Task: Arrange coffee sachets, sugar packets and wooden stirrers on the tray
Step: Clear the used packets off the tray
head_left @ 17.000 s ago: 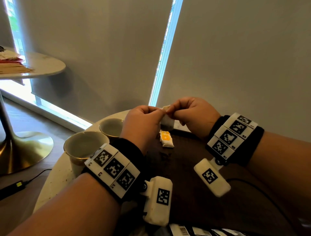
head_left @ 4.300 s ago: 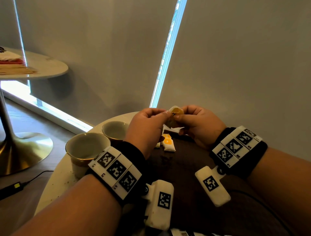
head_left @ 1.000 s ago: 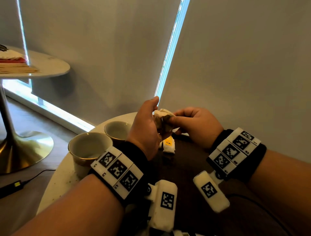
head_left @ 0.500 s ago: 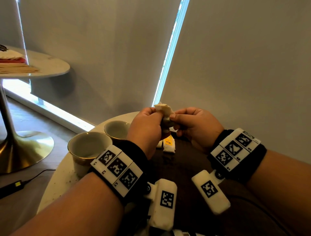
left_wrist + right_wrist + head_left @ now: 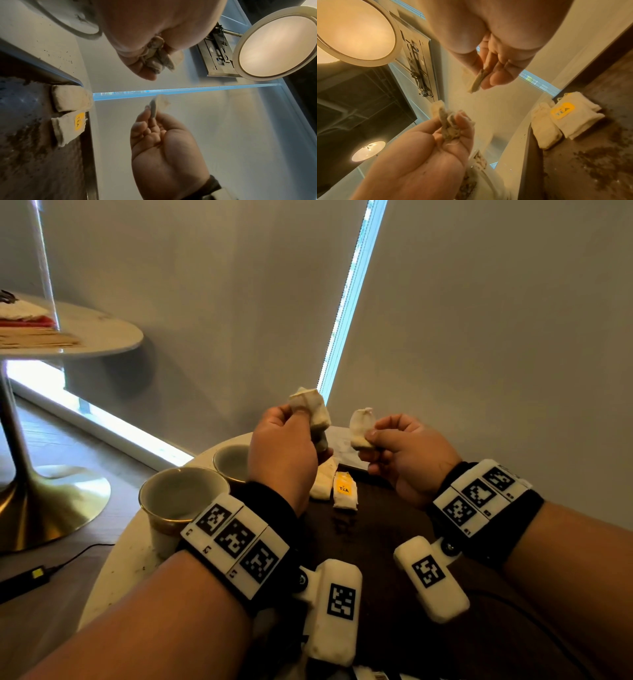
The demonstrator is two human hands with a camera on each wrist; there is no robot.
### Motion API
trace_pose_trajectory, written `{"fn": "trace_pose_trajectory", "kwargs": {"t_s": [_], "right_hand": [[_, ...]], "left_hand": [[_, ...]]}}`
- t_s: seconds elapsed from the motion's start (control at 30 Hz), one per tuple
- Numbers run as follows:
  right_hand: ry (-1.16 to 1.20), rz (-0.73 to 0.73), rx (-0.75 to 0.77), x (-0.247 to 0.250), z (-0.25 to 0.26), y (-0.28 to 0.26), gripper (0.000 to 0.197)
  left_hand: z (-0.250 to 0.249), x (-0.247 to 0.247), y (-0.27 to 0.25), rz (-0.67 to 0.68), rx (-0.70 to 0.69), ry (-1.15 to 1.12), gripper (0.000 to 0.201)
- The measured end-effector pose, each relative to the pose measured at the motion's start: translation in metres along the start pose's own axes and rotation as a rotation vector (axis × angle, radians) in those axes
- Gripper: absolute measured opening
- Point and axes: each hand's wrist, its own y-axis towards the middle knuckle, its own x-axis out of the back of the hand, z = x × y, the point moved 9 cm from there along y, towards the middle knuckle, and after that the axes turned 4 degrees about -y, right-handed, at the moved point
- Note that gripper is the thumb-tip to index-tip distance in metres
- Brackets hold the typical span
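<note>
Word "TEA" printed on yellow label [image 5: 344, 487] of sachet [image 5: 346, 498] lying on tray [image 5: 376, 529]. Wristband marker codes not readable as text.

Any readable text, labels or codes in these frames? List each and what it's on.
"TEA": yellow label on the sachet lying on the tray.
Square black-and-white marker codes on both wristbands: patterns only, no words.
Tiny print beside those codes: too small to read.
Barcode at the bottom edge: unreadable.
</note>
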Motion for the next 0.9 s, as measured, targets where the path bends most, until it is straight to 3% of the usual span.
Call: {"fn": "trace_pose_trajectory", "kwargs": {"t_s": [0.17,0.4,0.57,0.9], "right_hand": [[-0.145,-0.023,-0.050,0.000,-0.009,0.010,0.023],[-0.386,0.241,-0.191,-0.033,-0.040,0.016,0.027],[-0.668,0.317,-0.258,-0.041,-0.055,0.020,0.033],[-0.626,0.328,-0.295,-0.043,-0.059,0.022,0.033]], "left_hand": [[-0.015,0.004,-0.003,-0.061,-0.064,-0.049,0.008],[-0.018,0.006,-0.004,-0.076,-0.076,-0.050,0.006],[-0.017,0.006,-0.002,-0.076,-0.073,-0.050,0.004],[-0.014,0.004,-0.004,-0.069,-0.045,-0.052,0.004]]}}
